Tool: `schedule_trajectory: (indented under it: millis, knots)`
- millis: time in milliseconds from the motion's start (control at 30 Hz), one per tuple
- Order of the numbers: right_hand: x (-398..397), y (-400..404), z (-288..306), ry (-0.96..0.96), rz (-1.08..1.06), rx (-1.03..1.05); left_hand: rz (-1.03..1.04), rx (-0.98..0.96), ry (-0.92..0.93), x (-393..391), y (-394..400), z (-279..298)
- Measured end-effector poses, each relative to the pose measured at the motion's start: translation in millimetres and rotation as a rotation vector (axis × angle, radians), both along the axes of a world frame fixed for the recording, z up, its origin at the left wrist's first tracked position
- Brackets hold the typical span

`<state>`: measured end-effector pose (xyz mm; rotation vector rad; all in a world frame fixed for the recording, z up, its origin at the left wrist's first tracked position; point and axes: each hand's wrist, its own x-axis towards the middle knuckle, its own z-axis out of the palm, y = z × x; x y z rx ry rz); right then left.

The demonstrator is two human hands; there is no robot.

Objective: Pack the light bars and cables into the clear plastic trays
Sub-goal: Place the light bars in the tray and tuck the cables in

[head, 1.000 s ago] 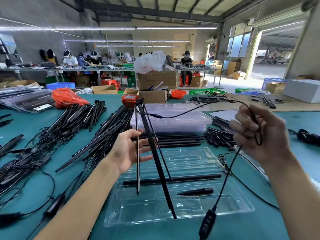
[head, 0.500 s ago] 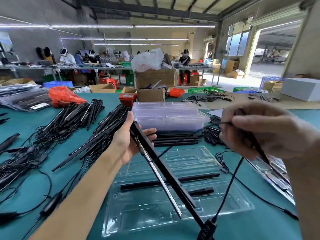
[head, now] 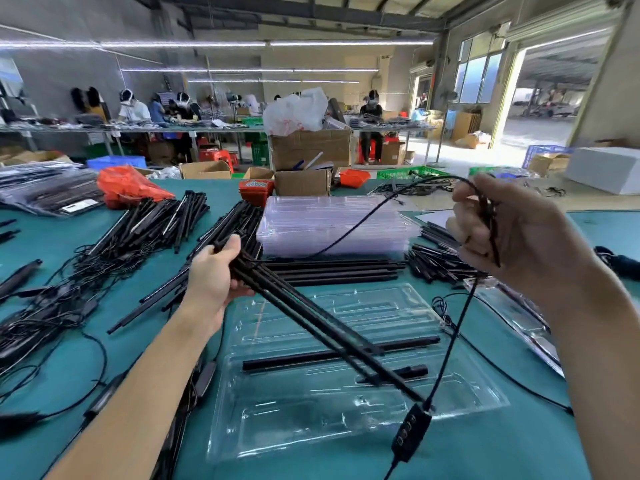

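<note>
Above the tray [head: 346, 424], our left hand [head: 211, 282] grips the bars [head: 311, 323], long axis running toward 4 o'clock over its slots; our right hand [head: 519, 237] pinches the coiled cable [head: 450, 341].

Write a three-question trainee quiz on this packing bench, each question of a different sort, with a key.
1. True or false: the left hand grips a bundle of light bars slanting over the clear tray.
2. Multiple choice: what hangs from the cable held in the right hand?
A. a red bag
B. a button controller
C. a cardboard box
3. Fill in: the long bar already lying in the tray lies ____ of the stack of empty trays, as the camera sees it.

Key: 1 true; 2 B; 3 in front
</note>
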<state>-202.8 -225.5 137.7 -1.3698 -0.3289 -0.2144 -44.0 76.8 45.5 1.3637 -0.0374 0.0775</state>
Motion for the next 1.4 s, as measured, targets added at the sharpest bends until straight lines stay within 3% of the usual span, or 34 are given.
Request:
schedule_trajectory:
  millis: [200, 333, 633, 767, 900, 967, 1133, 1400]
  knots:
    - [17, -11, -28, 0.079, 0.030, 0.042, 0.072, -0.189, 0.170, -17, 5, -38]
    - [30, -20, -52, 0.147, -0.006, 0.049, 0.079, -0.177, 0.251, -40, 1, -63]
    - [42, -40, -117, 0.400, -0.166, 0.136, 0.070, -0.045, 0.235, -64, 8, -72]
    - [48, -42, -145, 0.452, -0.293, 0.043, 0.012, 0.195, 0.199, -72, 12, -75]
    - [51, -32, -173, 0.391, -0.483, -0.087, 0.008, 0.935, -0.114, -77, 19, -86]
    - [50, -28, -179, 0.358, -0.523, -0.128, 0.081, 1.122, -0.273, -79, 17, -89]
    - [51, -26, -185, 0.289, -0.644, -0.158, 0.107, 1.307, -0.314, -72, 6, -97]
    - [56, -33, -196, 0.224, -0.801, -0.084, 0.148, 1.395, -0.467, -49, -3, -106]
